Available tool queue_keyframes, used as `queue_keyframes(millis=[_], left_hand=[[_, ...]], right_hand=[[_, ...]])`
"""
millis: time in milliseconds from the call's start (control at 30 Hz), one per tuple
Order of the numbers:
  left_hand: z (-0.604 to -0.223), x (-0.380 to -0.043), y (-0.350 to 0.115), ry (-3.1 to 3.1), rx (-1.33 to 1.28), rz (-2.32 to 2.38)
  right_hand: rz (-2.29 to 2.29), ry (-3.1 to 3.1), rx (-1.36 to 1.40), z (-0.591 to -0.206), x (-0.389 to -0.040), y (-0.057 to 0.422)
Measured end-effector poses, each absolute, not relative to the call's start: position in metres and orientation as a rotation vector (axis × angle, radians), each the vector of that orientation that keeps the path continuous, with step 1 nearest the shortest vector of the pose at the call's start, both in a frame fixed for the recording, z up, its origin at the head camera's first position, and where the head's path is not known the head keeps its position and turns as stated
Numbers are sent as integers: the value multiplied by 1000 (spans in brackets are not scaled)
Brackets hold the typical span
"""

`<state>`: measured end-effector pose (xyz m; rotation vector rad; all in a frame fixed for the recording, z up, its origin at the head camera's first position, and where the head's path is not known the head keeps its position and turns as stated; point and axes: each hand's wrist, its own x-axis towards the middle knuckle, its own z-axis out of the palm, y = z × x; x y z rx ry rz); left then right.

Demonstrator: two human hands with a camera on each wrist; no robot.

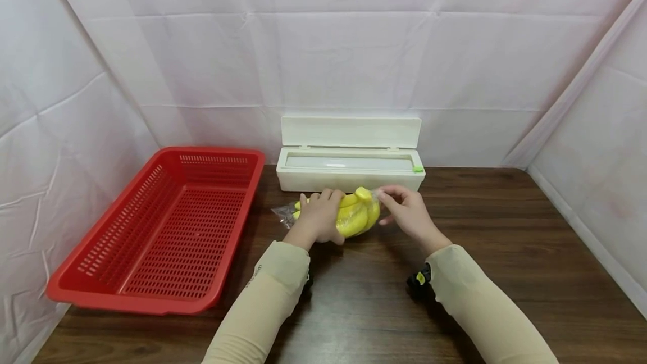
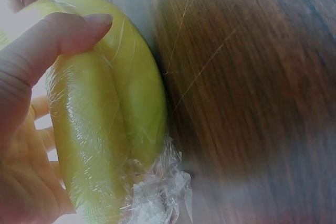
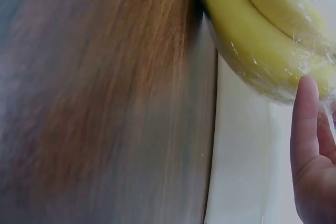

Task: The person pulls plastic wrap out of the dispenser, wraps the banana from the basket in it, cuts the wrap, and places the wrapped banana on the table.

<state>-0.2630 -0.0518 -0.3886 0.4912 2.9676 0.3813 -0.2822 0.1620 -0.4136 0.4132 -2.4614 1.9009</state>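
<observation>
A bunch of yellow bananas [image 1: 354,219] lies on the table in front of the white box, wrapped in clear cling film [image 2: 157,195]. My left hand [image 1: 320,215] grips the bunch from above, its thumb across the near side and the fingers behind. Crumpled film sticks out past the tips on the left. At the stem end, my right hand [image 1: 406,212] pinches a bit of the film between thumb and fingers. In the right wrist view, its thumb [image 3: 304,124] stands beside the wrapped fruit, and a strand of film runs down to the fingers, which are partly cut off.
Behind the bananas stands a long white cling film dispenser box [image 1: 349,180] with its lid raised and a bright green tab at its right end. A red perforated plastic basket [image 1: 227,274] sits on the left of the dark wooden table [image 1: 505,240]. White cloth [image 1: 349,66] hangs around the table.
</observation>
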Motion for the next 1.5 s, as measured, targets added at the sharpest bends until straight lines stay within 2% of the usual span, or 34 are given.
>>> queue_keyframes(millis=[367, 700, 1133, 1300, 1500], left_hand=[[-389, -262, -52, 2965, 498, 392], [-390, -262, -51, 2983, 498, 391], [-390, -260, -48, 2994, 486, 383], [-390, -260, -47, 3005, 481, 374], [-391, -261, -47, 3012, 472, 359]], right_hand=[[2048, -2478, 295, -413, -293, 161], [1738, -2559, 223, -406, -289, 151], [1712, -2546, -117, -402, -285, 143], [1713, -2522, -87, -399, -284, 140], [1510, -2588, 88, -398, -277, 140]])
